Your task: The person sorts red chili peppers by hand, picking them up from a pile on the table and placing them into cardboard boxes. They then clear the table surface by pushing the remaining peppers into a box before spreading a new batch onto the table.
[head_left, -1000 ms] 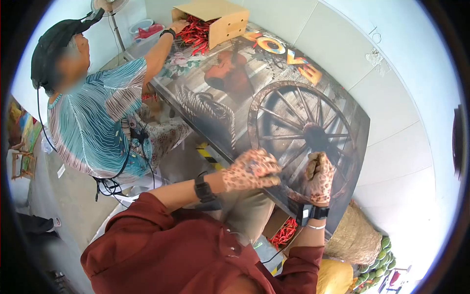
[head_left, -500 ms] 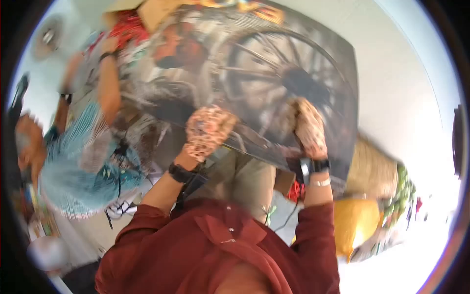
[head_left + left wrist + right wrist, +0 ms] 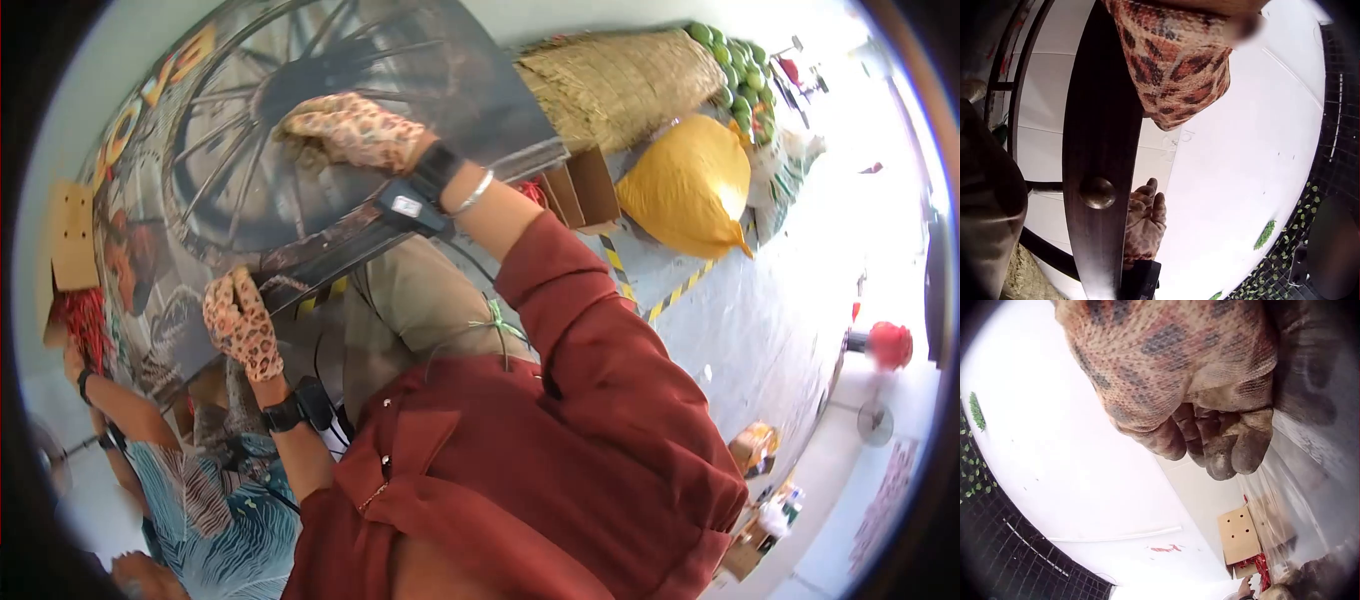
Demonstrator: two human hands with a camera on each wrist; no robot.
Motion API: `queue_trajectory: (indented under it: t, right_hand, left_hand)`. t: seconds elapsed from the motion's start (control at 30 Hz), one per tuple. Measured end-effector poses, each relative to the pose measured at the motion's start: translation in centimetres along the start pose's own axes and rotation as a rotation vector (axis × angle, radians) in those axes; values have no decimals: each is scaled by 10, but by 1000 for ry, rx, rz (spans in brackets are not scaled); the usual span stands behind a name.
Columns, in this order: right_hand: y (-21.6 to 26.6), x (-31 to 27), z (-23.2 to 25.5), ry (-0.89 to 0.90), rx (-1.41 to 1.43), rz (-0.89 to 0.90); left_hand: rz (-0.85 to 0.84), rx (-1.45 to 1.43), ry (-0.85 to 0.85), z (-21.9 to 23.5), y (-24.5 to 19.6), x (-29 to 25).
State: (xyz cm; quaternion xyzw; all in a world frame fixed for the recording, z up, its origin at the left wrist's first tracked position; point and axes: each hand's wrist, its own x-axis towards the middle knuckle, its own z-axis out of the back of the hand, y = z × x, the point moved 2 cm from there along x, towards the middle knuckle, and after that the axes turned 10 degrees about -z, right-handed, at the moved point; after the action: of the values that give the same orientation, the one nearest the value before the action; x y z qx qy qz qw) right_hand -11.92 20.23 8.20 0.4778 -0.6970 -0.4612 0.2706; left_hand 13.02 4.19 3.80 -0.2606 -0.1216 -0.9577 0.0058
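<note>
Both hands wear leopard-spotted gloves. My right hand [image 3: 350,132] is over the wheel picture on the dark printed tabletop [image 3: 480,85]. In the right wrist view its stained fingers [image 3: 1249,447] bend loosely with nothing between them. At the table's near edge is my left hand [image 3: 243,325], its fingers loose and nothing in them. The left wrist view shows its spotted glove [image 3: 1175,59] beside the dark table edge [image 3: 1100,125] with a round knob. Red chili peppers [image 3: 85,325] spill from a cardboard box [image 3: 73,235] at the table's far end.
Another person in a blue patterned top [image 3: 235,525] sits at the left, one hand by the peppers. Right of the table are an open carton [image 3: 590,190], a yellow sack [image 3: 690,185], a woven straw bundle [image 3: 620,85] and piled green fruit [image 3: 740,75]. Striped tape marks the floor.
The head view has swung to the right, bringing more floor and sacks into sight. My hands have moved apart; the left stays near the table edge, the right over the tabletop.
</note>
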Motion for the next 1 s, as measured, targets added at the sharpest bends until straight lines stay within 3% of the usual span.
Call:
queue_trajectory:
  t: [0.13,0.27,0.33,0.6,0.67,0.8,0.87,1.0]
  right_hand:
    - [7,-8,-6,-59,36,-3]
    - [4,-4,-1,-18,44,-13]
    - [4,-6,-4,-31,-27,2]
    - [4,-7,-5,-59,-87,-14]
    - [2,-6,-4,-51,-65,-20]
    - [-4,0,-1,-22,-14,-18]
    - [-5,1,0,-23,-95,22]
    - [-12,8,3,68,-74,55]
  left_hand:
    - [-38,74,-32,-1,1,-2]
    - [-26,98,51,-8,7,-5]
    - [-80,130,-29,-8,7,-6]
    - [-109,86,-73,-22,22,-24]
    - [-25,41,-33,-22,23,-24]
    - [-28,66,-54,-18,19,-19]
    - [-86,230,-11,-17,20,-14]
    - [-24,196,57,-3,7,-3]
